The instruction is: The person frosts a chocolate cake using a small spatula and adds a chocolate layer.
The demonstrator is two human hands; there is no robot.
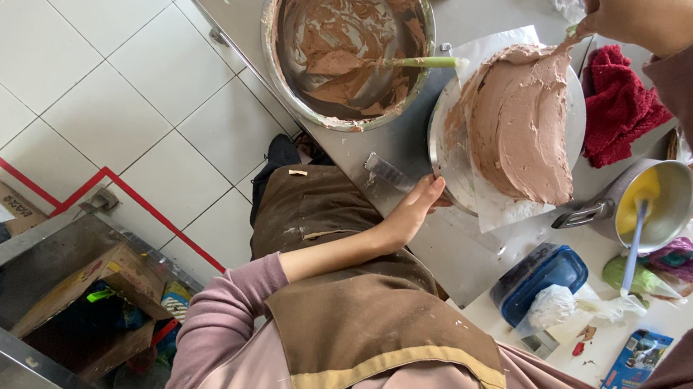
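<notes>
From the head view, my left hand [413,209] rests open, fingers touching the rim of the round metal turntable [443,149] that carries the round cake coated in brown chocolate cream [517,124]. My right hand [639,14] has its grip clamped on a spatula [568,43] touching the cake's top edge. Beside it on the grey table [400,143], a large steel bowl [347,35] holds brown cream and a green-handled spatula [421,61]. A small steel pot [647,203] holds yellow liquid.
</notes>
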